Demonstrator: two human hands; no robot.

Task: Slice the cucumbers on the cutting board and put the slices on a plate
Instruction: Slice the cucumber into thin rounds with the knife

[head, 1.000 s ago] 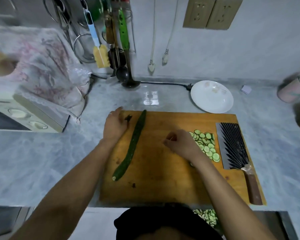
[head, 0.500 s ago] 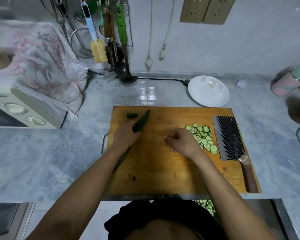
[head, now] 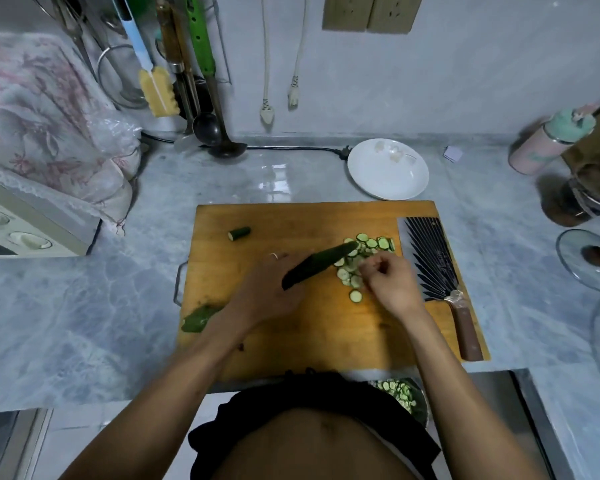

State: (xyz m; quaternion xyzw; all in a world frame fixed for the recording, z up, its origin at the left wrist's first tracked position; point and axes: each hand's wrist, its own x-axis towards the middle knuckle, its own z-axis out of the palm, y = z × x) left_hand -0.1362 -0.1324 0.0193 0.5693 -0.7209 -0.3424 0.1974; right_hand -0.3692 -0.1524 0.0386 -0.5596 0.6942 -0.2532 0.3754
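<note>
A wooden cutting board (head: 291,348) lies on the marble counter. My left hand (head: 267,292) grips a long dark cucumber (head: 321,262) around its middle. The cucumber's tip points up-right into a pile of cucumber slices (head: 355,268), and its tail shows left of my wrist. My right hand (head: 390,282) sits over the pile's right side with fingers curled, fingertips at the slices; no held slice is visible. A cut cucumber end (head: 239,233) lies at the board's back left. A white plate (head: 388,183) stands behind the board.
A cleaver (head: 433,261) lies flat on the board's right side, its handle toward me. A bowl of slices (head: 400,393) sits below the counter edge. Utensils hang at the back left, a covered appliance stands left, and jars and a glass lid are at right.
My left hand took hold of the cucumber and carried it from the board's left side to the slice pile. My right hand shifted slightly right onto the slices.
</note>
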